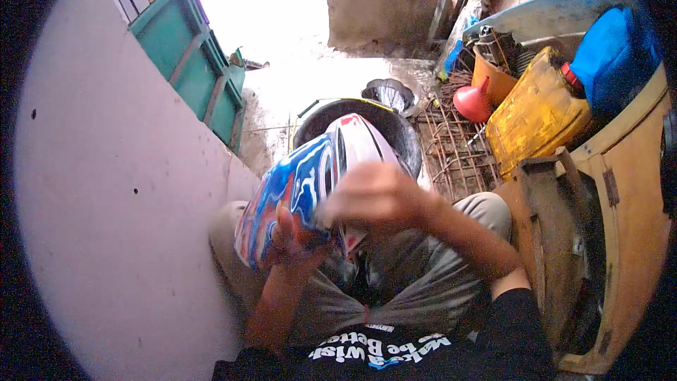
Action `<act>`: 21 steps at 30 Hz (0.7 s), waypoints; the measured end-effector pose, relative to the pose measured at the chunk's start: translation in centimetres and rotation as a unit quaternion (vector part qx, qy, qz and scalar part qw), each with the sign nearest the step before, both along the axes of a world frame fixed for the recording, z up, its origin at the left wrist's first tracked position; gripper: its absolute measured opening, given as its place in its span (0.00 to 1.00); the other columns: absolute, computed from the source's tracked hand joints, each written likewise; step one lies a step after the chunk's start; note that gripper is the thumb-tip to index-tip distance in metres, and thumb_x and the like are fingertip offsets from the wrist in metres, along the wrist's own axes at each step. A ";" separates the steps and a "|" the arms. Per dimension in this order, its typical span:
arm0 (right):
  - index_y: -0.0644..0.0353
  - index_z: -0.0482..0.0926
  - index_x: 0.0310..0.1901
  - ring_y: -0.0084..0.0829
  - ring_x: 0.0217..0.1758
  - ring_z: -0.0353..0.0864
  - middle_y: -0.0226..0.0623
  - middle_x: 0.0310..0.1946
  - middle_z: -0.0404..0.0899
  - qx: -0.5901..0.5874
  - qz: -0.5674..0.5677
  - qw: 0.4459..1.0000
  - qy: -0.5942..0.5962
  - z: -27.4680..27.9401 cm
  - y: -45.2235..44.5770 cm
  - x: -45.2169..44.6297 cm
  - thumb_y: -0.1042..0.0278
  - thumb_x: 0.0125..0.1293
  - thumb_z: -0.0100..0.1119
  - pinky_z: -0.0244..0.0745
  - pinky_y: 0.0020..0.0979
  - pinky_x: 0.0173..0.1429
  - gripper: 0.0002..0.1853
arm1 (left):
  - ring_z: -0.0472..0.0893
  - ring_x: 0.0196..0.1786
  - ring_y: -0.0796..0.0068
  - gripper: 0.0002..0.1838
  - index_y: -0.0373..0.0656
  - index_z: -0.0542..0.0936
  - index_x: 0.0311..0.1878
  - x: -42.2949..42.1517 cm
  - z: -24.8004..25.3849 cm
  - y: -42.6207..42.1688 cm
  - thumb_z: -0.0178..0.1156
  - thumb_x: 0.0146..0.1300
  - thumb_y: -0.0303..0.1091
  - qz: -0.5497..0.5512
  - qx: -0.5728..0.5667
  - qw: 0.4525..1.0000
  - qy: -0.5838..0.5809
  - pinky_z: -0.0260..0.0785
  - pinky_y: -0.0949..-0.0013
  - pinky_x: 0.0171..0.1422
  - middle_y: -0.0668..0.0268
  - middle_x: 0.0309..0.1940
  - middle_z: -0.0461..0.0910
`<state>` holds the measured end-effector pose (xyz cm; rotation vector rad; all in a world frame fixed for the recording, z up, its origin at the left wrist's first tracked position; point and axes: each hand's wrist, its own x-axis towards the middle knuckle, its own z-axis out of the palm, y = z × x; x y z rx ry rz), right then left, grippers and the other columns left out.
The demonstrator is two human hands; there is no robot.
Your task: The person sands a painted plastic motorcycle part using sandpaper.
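Note:
A curved painted shell [293, 180] with blue, white and orange-red swirls and a white section with red marks rests tilted between the person's knees. My left hand [289, 243] supports its lower edge, the thumb up against the painted side and the other fingers mostly hidden. Over the white section, my right hand [377, 197] is closed and slightly blurred by motion; anything between its fingers is too hidden to name. Beyond the shell, partly covered by it, stands a dark round tub [409, 141].
A pale wall or panel [127, 190] rises at left beside green panels [176, 42]. A black scalloped pot [389, 93] is behind the tub. At right are rusty wire mesh [458, 144], a red funnel [474, 101], a yellow jerrycan [539, 116] and wooden furniture [635, 190].

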<state>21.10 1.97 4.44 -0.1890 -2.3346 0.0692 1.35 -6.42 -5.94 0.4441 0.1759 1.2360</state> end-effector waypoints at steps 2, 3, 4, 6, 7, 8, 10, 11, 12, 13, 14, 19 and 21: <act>0.48 0.87 0.42 0.34 0.36 0.86 0.30 0.33 0.84 0.016 -0.191 0.979 -0.064 -1.1 3.7 2.6 0.65 0.61 0.68 0.82 0.37 0.43 0.07 | 0.76 0.71 0.55 0.54 0.43 0.58 0.82 0.0 0.1 0.1 0.61 0.66 0.73 0.001 0.000 1.000 -0.001 0.75 0.46 0.72 0.57 0.73 0.72; 0.48 0.87 0.44 0.35 0.36 0.86 0.31 0.32 0.84 -0.013 -0.291 0.952 -0.095 -0.9 4.2 2.9 0.65 0.60 0.69 0.81 0.38 0.41 0.09 | 0.76 0.71 0.55 0.54 0.43 0.58 0.82 0.0 0.1 0.1 0.61 0.66 0.73 -0.001 -0.001 1.000 -0.003 0.75 0.46 0.72 0.57 0.73 0.72; 0.49 0.86 0.44 0.34 0.35 0.86 0.30 0.32 0.83 -0.014 -0.229 0.971 -0.072 -0.9 3.5 2.9 0.66 0.61 0.68 0.82 0.38 0.41 0.09 | 0.76 0.71 0.56 0.54 0.43 0.58 0.82 0.0 0.1 0.2 0.61 0.66 0.73 -0.001 0.001 1.000 -0.005 0.75 0.46 0.72 0.57 0.73 0.72; 0.51 0.86 0.44 0.31 0.36 0.85 0.28 0.31 0.82 -0.017 -0.077 0.997 -0.014 -0.7 1.0 1.2 0.67 0.61 0.68 0.82 0.37 0.44 0.09 | 0.77 0.71 0.56 0.54 0.43 0.58 0.82 0.0 -0.1 0.5 0.61 0.66 0.73 0.004 0.005 1.000 -0.008 0.75 0.46 0.72 0.57 0.73 0.72; 0.51 0.86 0.43 0.29 0.36 0.84 0.28 0.32 0.81 0.001 0.008 1.000 0.002 -0.1 -0.7 0.0 0.68 0.60 0.67 0.82 0.37 0.44 0.09 | 0.77 0.71 0.56 0.54 0.43 0.58 0.82 -0.2 -0.2 0.4 0.61 0.66 0.73 0.004 0.002 1.000 -0.010 0.75 0.46 0.72 0.57 0.73 0.72; 0.51 0.86 0.44 0.31 0.36 0.84 0.29 0.33 0.82 0.006 0.022 1.000 -0.008 -0.5 -0.5 -0.1 0.67 0.60 0.67 0.82 0.37 0.44 0.10 | 0.77 0.71 0.56 0.54 0.43 0.58 0.82 -0.2 -0.2 0.3 0.61 0.66 0.73 0.006 0.002 1.000 -0.007 0.75 0.46 0.72 0.57 0.73 0.73; 0.50 0.86 0.44 0.34 0.36 0.84 0.30 0.34 0.83 -0.006 -0.049 0.998 -0.024 -1.0 1.2 1.1 0.65 0.59 0.68 0.81 0.37 0.44 0.11 | 0.77 0.71 0.56 0.54 0.43 0.58 0.82 -0.4 -0.1 0.0 0.61 0.66 0.73 0.009 -0.001 1.000 -0.003 0.75 0.46 0.71 0.57 0.73 0.73; 0.49 0.87 0.44 0.36 0.36 0.84 0.30 0.34 0.84 -0.016 -0.133 0.990 -0.032 -0.9 3.2 2.3 0.63 0.59 0.69 0.81 0.37 0.43 0.11 | 0.77 0.71 0.56 0.54 0.43 0.59 0.82 -0.4 -0.1 0.0 0.61 0.66 0.73 0.008 -0.002 1.000 -0.006 0.75 0.46 0.71 0.57 0.73 0.73; 0.48 0.87 0.44 0.40 0.36 0.84 0.31 0.34 0.84 -0.017 -0.274 0.957 -0.095 -1.5 4.5 3.1 0.63 0.58 0.70 0.81 0.38 0.43 0.11 | 0.77 0.71 0.56 0.54 0.43 0.59 0.82 -0.3 -0.2 0.0 0.61 0.66 0.73 0.006 -0.002 1.000 -0.007 0.75 0.46 0.71 0.58 0.73 0.73; 0.46 0.87 0.44 0.37 0.37 0.84 0.29 0.32 0.82 -0.007 -0.269 0.958 -0.099 -1.2 4.5 3.3 0.64 0.59 0.70 0.80 0.38 0.43 0.10 | 0.77 0.71 0.56 0.53 0.43 0.59 0.82 -0.3 -0.1 0.2 0.61 0.66 0.73 0.006 -0.002 1.000 -0.009 0.75 0.46 0.71 0.58 0.73 0.73; 0.47 0.87 0.43 0.35 0.37 0.85 0.28 0.32 0.82 0.008 -0.199 0.979 -0.051 -1.1 3.4 2.5 0.64 0.60 0.69 0.81 0.38 0.42 0.09 | 0.77 0.71 0.56 0.53 0.43 0.59 0.82 -0.2 -0.3 0.5 0.61 0.66 0.73 0.005 0.002 1.000 -0.010 0.75 0.46 0.71 0.58 0.73 0.73; 0.50 0.86 0.45 0.32 0.36 0.85 0.29 0.33 0.82 -0.010 -0.008 1.000 0.013 -1.5 0.8 0.5 0.66 0.63 0.66 0.81 0.36 0.42 0.09 | 0.77 0.71 0.56 0.53 0.43 0.59 0.81 -0.3 -0.1 0.3 0.61 0.67 0.73 0.006 -0.002 1.000 -0.008 0.75 0.46 0.71 0.58 0.73 0.73; 0.49 0.87 0.46 0.36 0.36 0.85 0.33 0.34 0.84 -0.007 -0.226 0.972 -0.056 -1.9 4.5 2.8 0.66 0.63 0.66 0.81 0.42 0.42 0.10 | 0.77 0.71 0.56 0.53 0.43 0.59 0.81 -0.4 -0.2 0.2 0.61 0.67 0.73 0.004 -0.001 1.000 -0.012 0.75 0.46 0.71 0.58 0.73 0.73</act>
